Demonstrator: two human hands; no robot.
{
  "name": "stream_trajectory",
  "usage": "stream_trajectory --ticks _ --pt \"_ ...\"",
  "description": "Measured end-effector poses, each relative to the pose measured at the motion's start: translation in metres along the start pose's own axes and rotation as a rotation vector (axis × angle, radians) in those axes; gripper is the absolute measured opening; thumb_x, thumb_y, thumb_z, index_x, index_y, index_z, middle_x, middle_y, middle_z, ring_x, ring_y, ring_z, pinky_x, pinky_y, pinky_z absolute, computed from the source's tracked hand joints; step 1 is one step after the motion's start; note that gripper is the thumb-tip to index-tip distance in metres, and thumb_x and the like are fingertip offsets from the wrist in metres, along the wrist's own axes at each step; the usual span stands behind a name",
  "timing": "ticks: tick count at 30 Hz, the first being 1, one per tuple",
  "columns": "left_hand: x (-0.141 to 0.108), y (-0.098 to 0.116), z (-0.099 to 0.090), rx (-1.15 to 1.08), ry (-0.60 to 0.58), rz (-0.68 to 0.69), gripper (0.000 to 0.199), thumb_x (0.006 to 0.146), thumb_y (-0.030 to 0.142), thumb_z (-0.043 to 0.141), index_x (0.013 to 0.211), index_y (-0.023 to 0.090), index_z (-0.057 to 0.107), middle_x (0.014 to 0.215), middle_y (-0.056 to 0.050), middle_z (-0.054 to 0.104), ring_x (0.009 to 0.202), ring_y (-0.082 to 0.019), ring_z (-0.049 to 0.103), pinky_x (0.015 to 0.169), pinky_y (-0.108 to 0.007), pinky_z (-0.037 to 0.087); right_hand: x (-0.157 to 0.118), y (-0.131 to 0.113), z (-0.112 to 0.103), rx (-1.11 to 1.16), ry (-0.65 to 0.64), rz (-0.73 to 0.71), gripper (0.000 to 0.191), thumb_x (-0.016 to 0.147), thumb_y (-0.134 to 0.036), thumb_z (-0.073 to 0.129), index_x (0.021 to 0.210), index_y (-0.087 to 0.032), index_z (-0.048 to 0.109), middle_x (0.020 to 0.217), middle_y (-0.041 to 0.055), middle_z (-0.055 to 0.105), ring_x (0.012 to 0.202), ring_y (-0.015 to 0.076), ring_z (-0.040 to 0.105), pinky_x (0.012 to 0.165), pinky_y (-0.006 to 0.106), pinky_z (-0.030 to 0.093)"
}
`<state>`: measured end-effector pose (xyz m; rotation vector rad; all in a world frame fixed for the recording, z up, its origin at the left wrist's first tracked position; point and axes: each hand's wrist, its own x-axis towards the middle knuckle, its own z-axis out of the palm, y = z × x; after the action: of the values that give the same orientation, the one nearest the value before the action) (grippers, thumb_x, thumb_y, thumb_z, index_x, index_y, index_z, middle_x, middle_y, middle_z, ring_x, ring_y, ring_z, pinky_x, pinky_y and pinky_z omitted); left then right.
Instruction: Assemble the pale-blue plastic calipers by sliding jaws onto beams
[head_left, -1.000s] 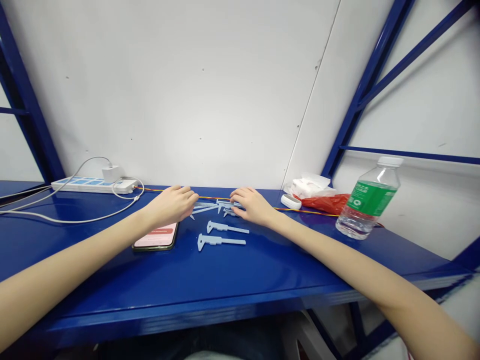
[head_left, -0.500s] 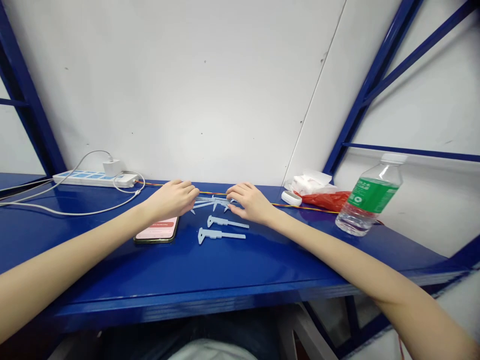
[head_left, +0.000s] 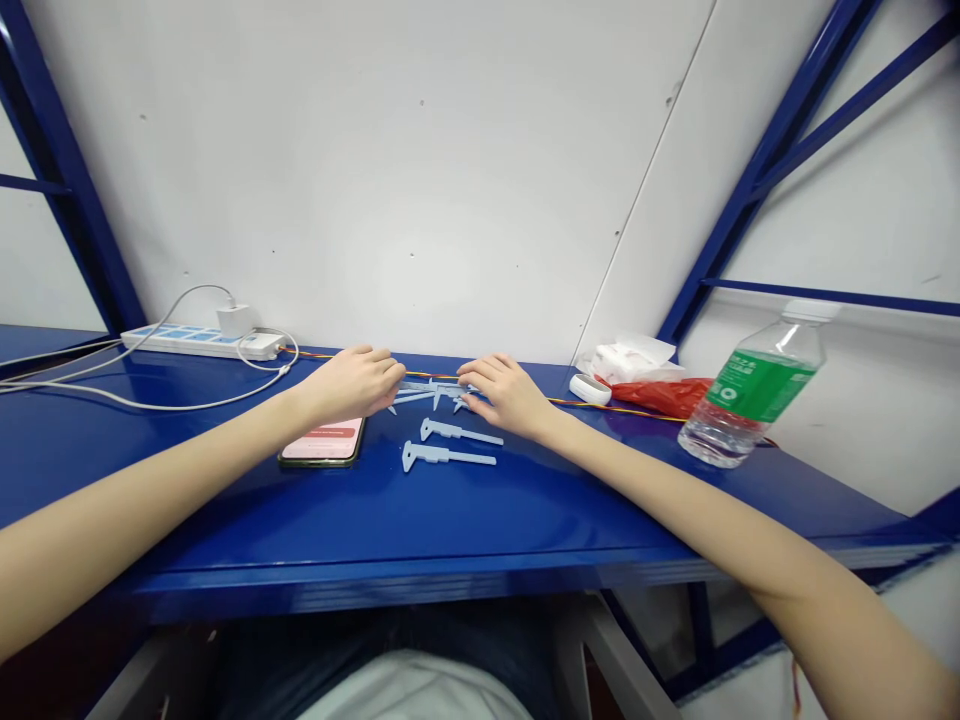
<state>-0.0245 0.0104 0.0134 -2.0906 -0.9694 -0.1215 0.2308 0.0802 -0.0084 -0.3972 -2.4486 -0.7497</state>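
Note:
Two pale blue plastic vernier calipers lie side by side on the blue table (head_left: 315, 530): an upper caliper (head_left: 459, 431) and a lower caliper (head_left: 448, 455), jaws to the left. Just behind them, other pale blue calipers (head_left: 433, 392) overlap between my hands; how many is hard to tell. My left hand (head_left: 364, 383) has its fingers curled closed round the left end of these calipers. At the other end, my right hand (head_left: 504, 393) grips between thumb and bent fingers. The fingers partly hide both ends.
A phone (head_left: 324, 442) lies under my left wrist. Behind it are a white power strip (head_left: 195, 342) with a charger and cable. On the right stand a tilted-looking water bottle (head_left: 757, 385), a red plastic bag (head_left: 664, 396), a tissue pack (head_left: 630, 358) and a small white device (head_left: 590, 390).
My view has tilted and shifted slightly, so the table items appear a little higher and further right. Both hands keep nearly the same pose at the overlapping calipers.

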Motion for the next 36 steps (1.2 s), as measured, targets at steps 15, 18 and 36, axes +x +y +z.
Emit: stream_trajectory --ticks 15,18,36 --pt "0.003 0.015 0.001 -0.019 0.044 0.046 0.014 0.088 0.021 0.047 0.086 0.014 0.059 0.074 -0.007 0.065 0.075 -0.018 0.06 0.067 -0.029 0.039 -0.001 -0.017 0.005 0.057 0.075 0.012 0.016 0.088 -0.03 0.055 0.091 -0.016 0.061 0.102 0.0086 0.067 0.094 0.0208 0.058 0.085 0.035 0.04" --pt "0.004 0.018 -0.001 -0.015 0.045 0.044 0.016 0.089 0.021 0.046 0.086 0.013 0.06 0.074 -0.007 0.065 0.076 -0.018 0.06 0.067 -0.029 0.039 -0.002 -0.016 0.007 0.054 0.08 0.029 0.016 0.086 -0.031 0.058 0.09 -0.016 0.063 0.103 0.0089 0.067 0.094 0.0214 0.058 0.085 0.036 0.041" --pt "-0.003 0.003 0.001 -0.035 -0.076 -0.084 0.032 0.094 0.026 0.035 0.082 0.014 0.062 0.079 -0.008 0.067 0.08 -0.02 0.061 0.066 -0.03 0.041 -0.005 -0.009 0.006 0.017 0.055 0.186 0.013 0.085 -0.03 0.059 0.087 -0.019 0.067 0.101 0.0091 0.067 0.093 0.0226 0.057 0.084 0.039 0.04"
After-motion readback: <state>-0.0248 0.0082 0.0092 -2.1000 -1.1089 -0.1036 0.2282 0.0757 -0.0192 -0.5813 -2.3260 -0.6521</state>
